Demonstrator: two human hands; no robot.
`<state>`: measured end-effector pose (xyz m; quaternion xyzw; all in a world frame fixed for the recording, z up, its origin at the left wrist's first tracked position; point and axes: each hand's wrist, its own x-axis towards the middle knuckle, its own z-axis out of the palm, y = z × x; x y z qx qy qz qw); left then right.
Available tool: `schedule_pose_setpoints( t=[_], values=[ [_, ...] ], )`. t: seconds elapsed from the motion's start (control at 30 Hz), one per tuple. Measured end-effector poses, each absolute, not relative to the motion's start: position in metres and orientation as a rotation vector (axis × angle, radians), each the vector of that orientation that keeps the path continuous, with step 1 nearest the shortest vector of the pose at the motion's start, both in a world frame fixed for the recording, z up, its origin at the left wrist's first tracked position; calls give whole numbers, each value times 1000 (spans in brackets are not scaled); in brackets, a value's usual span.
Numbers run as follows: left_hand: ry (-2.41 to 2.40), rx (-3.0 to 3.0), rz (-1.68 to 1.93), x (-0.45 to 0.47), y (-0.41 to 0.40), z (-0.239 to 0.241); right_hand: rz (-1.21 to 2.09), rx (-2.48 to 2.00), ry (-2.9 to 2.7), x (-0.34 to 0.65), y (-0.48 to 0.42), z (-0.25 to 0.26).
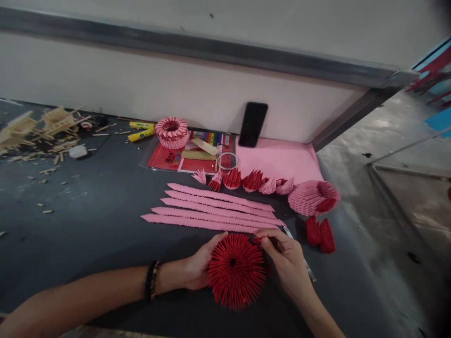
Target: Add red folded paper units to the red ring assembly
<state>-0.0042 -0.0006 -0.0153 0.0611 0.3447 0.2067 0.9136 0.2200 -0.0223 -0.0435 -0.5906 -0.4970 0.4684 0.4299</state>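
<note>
A round red disc of folded paper pieces [237, 272] faces me, with a small dark hole near its middle. My left hand [202, 263] grips it by its left edge, the thumb at the top and the other fingers partly hidden behind. At the upper right rim, my right hand [285, 256] pinches a small red folded paper piece [257, 240] between thumb and fingertips. Whether that piece touches the disc I cannot tell. Just beyond the hands lie several long pink folded-paper strips [211, 211]. Two red paper bundles [320, 234] are to the right.
Small pink and red paper clusters [232, 179] line up behind the strips, beside a pink paper bowl [312, 197]. A phone [252, 124] leans on the white panel. Yellow glue tubes [141, 134], a striped paper ring [171, 133] and wooden stick models [58, 123] are farther left.
</note>
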Motion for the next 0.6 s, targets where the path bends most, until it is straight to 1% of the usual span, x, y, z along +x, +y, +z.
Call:
schedule_pose_setpoints(
  t=[0.27, 0.43, 0.6],
  values=[
    [720, 115, 418, -3, -1, -19, 1247, -1452, -1261, 214, -23, -35],
    [715, 143, 411, -3, -3, -23, 1233, -1418, -1286, 213, -23, -32],
    [671, 171, 428, -4, -6, -27, 1263, -1436, -1192, 211, -24, -35]
  ],
)
